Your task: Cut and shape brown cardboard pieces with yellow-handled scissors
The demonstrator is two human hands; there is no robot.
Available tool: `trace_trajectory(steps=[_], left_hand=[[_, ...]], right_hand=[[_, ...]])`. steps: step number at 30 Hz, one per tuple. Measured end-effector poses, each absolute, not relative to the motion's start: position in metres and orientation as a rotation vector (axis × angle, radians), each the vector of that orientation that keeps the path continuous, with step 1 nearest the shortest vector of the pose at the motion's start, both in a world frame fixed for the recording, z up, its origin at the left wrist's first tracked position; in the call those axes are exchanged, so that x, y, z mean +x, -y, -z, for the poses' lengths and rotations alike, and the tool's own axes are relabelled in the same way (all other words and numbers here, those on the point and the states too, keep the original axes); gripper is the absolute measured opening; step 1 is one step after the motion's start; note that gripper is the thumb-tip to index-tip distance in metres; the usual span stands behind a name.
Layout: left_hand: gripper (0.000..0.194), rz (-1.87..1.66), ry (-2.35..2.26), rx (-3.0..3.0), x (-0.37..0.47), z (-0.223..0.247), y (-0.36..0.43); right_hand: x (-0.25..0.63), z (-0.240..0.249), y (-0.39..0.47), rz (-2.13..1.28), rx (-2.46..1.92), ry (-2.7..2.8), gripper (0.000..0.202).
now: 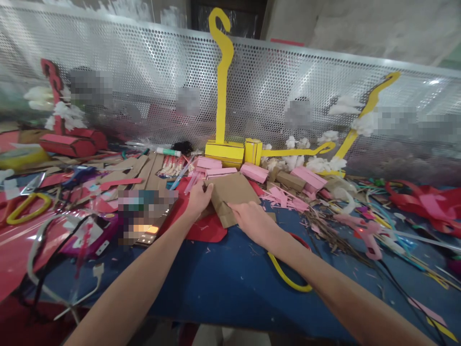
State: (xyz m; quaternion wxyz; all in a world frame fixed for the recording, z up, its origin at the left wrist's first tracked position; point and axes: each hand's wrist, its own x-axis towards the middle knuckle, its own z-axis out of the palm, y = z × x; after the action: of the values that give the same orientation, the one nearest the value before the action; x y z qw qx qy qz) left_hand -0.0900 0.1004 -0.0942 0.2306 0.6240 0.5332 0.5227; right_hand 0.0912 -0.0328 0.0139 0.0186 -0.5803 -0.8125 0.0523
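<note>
A folded piece of brown cardboard [236,190] is held tilted above the blue table, over a red sheet [209,230]. My left hand [200,196] pinches its left edge between thumb and fingers. Closed against the lower front face, my right hand [252,218] has its index finger and thumb at a fold there. Pink paper boxes [254,172] lie just behind the cardboard. Yellow scissor handles [288,278] show partly under my right forearm. A tall yellow hook shape [222,91] rises from a yellow box [224,151] at the back.
A perforated metal panel [162,81] closes off the back. On the right are a pink glue gun [370,235] with a cable and red ribbon [428,202]. On the left lie a phone [151,230], yellow-handled scissors [29,209], cables and cardboard scraps.
</note>
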Motion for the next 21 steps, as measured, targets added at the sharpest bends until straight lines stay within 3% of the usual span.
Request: trace_trajectory(steps=[21], left_hand=[[0.021,-1.49,-1.399,1.617,-0.091,0.091,-0.1]], right_hand=[[0.099,-0.006,0.043,-0.201,-1.817,2.535,0.038]])
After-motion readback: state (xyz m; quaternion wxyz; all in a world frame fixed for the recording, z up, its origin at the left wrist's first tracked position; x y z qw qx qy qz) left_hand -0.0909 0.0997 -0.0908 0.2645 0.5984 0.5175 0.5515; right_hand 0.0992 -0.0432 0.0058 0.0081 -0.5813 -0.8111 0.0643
